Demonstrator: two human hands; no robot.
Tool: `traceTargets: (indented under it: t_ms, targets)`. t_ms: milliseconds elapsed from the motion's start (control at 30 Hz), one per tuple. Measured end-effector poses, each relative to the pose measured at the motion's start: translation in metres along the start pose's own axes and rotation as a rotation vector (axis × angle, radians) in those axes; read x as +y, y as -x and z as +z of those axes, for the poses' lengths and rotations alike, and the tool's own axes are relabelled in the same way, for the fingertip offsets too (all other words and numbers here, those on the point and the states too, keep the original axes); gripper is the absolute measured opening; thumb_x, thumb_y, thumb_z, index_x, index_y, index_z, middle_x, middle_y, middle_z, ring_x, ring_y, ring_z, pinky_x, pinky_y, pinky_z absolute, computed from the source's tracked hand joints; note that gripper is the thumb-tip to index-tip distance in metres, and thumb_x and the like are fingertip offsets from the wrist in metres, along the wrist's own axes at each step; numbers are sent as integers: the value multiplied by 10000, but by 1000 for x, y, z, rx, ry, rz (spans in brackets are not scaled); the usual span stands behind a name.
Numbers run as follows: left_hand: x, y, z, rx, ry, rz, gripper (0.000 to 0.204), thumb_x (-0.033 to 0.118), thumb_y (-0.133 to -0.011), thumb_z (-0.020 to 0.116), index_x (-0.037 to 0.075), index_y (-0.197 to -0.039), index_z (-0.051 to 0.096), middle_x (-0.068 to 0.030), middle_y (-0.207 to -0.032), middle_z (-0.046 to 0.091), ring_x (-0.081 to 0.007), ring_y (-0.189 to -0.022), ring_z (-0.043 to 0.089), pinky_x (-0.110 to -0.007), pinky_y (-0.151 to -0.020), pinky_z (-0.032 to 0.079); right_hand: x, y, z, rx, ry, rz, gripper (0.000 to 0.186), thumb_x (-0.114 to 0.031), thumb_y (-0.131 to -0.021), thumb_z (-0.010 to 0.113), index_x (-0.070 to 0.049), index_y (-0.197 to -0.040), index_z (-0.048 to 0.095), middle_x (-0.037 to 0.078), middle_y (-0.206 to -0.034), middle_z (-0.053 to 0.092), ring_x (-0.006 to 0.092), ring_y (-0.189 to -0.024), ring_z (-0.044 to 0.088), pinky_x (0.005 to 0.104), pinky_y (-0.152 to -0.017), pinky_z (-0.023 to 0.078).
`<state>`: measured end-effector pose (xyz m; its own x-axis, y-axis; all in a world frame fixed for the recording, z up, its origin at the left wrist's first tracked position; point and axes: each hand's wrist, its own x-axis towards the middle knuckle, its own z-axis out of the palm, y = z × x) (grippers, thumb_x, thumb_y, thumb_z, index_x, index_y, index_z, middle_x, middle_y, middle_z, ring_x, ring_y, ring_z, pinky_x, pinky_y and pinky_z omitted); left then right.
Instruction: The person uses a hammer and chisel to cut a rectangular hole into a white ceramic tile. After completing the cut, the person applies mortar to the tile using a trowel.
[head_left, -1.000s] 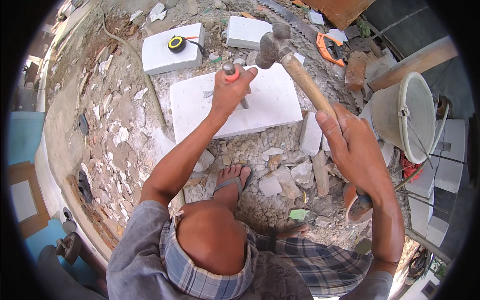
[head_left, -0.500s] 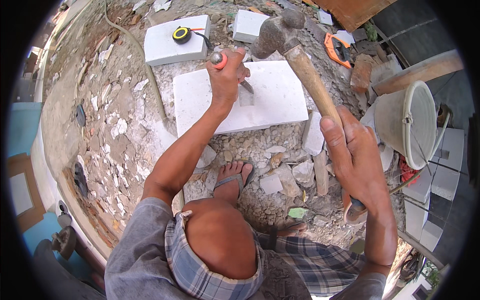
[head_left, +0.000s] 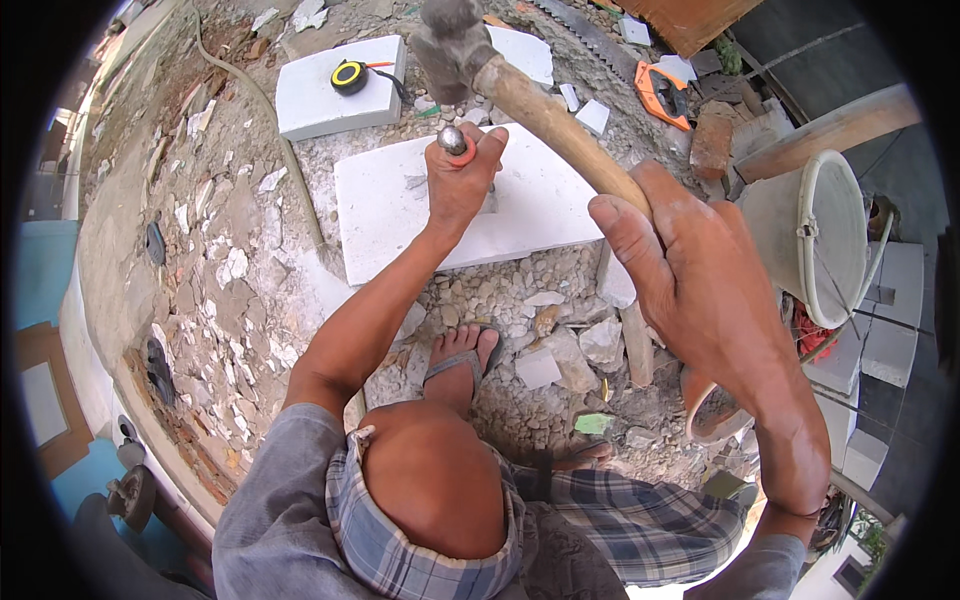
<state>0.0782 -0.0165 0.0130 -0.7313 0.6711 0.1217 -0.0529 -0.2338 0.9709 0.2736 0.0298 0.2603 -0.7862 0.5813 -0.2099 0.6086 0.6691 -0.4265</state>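
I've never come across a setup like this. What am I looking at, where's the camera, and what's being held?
There is no machine: these are a person's bare hands, seen from a fisheye camera worn on the head, looking down, so straight edges bend. The left hand grips a metal-topped tool over a large white block; its lower end is hidden. The right hand holds a hammer by its wooden handle, head raised. Beyond, a tape measure sits on a smaller block. Rubble covers the ground.

The left hand and right hand curl closed, the right's hidden fingertips probably folded under.
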Motion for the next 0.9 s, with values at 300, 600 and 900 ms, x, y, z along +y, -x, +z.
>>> traceTargets:
  t_ms: [300,600,900]
  targets:
    - [16,-15,4,-109,-5,-28,338,116,-1013,710,132,-721,541,37,-629,519,-57,-545,436,-267,-527,389,36,11,10,32,-111,-14,437,-381,-1097,563,51,-1066,621,270,-658,620,474,-634,668,558,-599,475]
    - [19,-19,6,-73,167,8,428,179,-1009,742,127,-672,482,28,-573,471,-76,-503,423,-281,-503,408,50,38,15,147,-287,29,490,-439,-1114,525,43,-1081,609,236,-618,576,457,-599,636,508,-581,468]
    - [11,-4,13,-102,-168,186,402,189,-1015,738,70,-676,558,19,-626,552,-84,-593,523,-279,-558,410,37,31,24,235,-353,-130,360,-319,-1074,635,34,-1025,585,235,-608,607,447,-574,670,491,-501,467]
